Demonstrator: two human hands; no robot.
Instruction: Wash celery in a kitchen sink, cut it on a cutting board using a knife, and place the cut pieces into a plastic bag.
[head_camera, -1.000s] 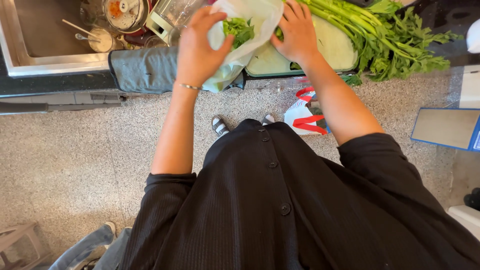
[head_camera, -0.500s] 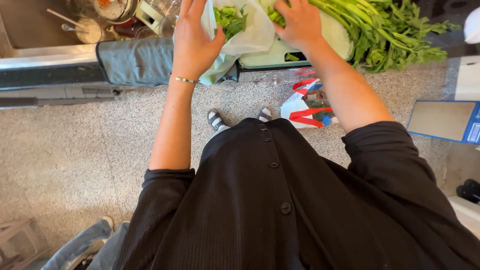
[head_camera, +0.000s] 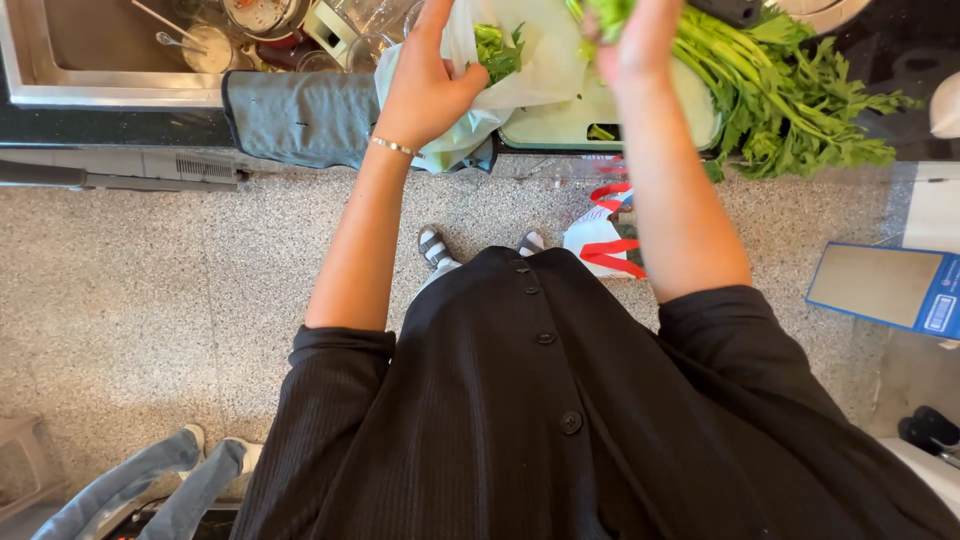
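Celery (head_camera: 790, 110), leafy and long-stalked, is laid across a pale green cutting board (head_camera: 570, 115) on the dark counter, with its leaves spread to the right, towards the counter edge. A thin whitish plastic bag (head_camera: 530, 60) is held up over the near left part of the board, and a bunch of green leaves (head_camera: 497, 50) is seen inside its mouth. The bag is gripped at its left edge by the left hand (head_camera: 425, 85), whose fingers are curled about the film with the thumb pressed against it; a slim bracelet (head_camera: 392, 146) is worn at that wrist. The right hand (head_camera: 635, 40) is raised just right of the bag, closed about a small clump of greens (head_camera: 608, 14) at the top edge of the view; how firmly the clump is gripped cannot be told. The main celery bundle is found directly beyond and to the right of the right hand, apart from the left hand. A steel sink (head_camera: 110, 60) at the far left is seen to hold bowls, spoons and other dishes, and a grey cloth (head_camera: 300, 115) is draped over the counter edge beside it. On the speckled floor a white bag with red handles (head_camera: 600, 240) is noted below the board, and a blue-edged box (head_camera: 885, 290) lies at the right.
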